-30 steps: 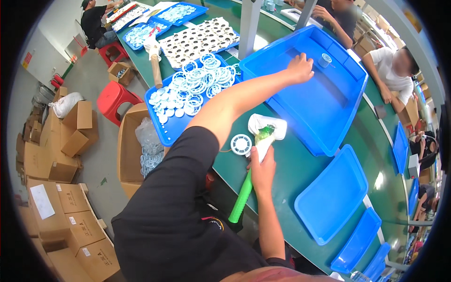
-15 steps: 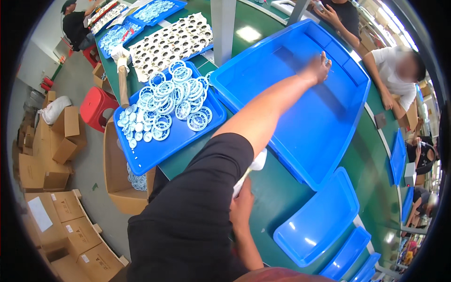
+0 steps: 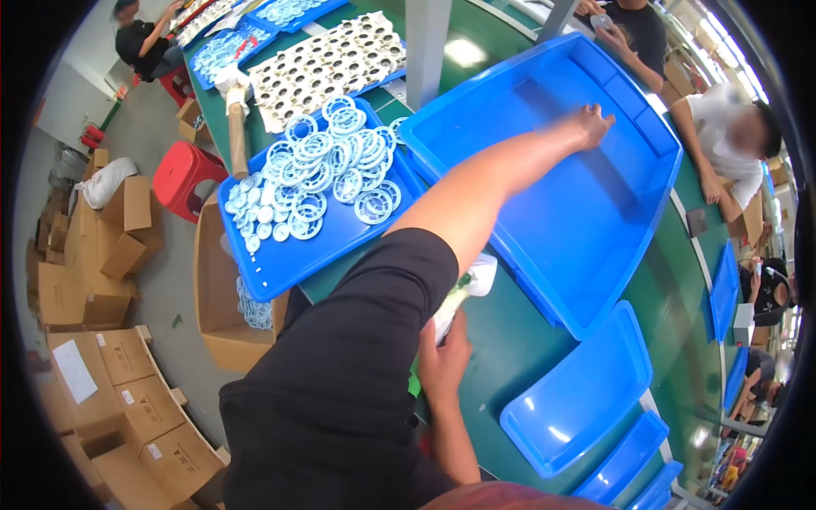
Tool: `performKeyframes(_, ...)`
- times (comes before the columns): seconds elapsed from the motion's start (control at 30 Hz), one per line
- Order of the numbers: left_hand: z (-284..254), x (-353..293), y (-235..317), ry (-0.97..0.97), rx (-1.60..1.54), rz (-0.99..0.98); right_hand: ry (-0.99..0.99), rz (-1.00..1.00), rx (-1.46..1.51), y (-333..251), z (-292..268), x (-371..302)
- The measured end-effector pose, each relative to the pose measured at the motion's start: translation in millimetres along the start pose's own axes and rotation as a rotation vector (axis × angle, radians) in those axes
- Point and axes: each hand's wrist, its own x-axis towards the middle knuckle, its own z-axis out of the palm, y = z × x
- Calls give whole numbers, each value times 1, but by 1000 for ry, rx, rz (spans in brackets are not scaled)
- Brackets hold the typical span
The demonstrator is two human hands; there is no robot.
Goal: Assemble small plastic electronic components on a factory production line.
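Note:
My left hand [image 3: 597, 127] is stretched out over the large blue bin [image 3: 531, 251], near its far right end. Its fingers are loosely bent and apart, with nothing visible between them; the wrist is smeared by motion. Close to my body, my right hand [image 3: 444, 361] is closed round a white object with green patches [image 3: 480, 276]. My left arm hides most of that object, so its kind does not show. To the left, a blue tray [image 3: 293, 268] carries a heap of light blue spoked rings [image 3: 319, 166] and small light blue discs [image 3: 246, 204].
A wooden-handled tool [image 3: 236, 140] with a cloth-wrapped head leans at the tray's edge. Behind it lies a sheet of cream cupped pieces [image 3: 327, 68]. A metal post [image 3: 427, 51] rises beside the bin. Smaller blue trays [image 3: 582, 391] stand at right. Across the table sits a person [image 3: 727, 144].
My view has shifted a little, so the trays appear farther right. The fingers of my left hand look more spread than before. More of the white object shows by my right hand.

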Motion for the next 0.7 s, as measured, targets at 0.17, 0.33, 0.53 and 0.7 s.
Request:
performKeyframes(0.17, -69, -70, 22, -2, -34, 294, 8, 29, 155, -1, 3, -1)
performKeyframes(0.33, -184, -187, 66, 395, -232, 509, 31, 59, 230, 2, -4, -4)
performKeyframes(0.53, -306, -396, 74, 459, -260, 291, 23, 91, 304, 17, -6, -8)
performKeyframes(0.7, -295, -517, 52, 424, -367, -40, 44, 41, 210, 15, -6, -11)
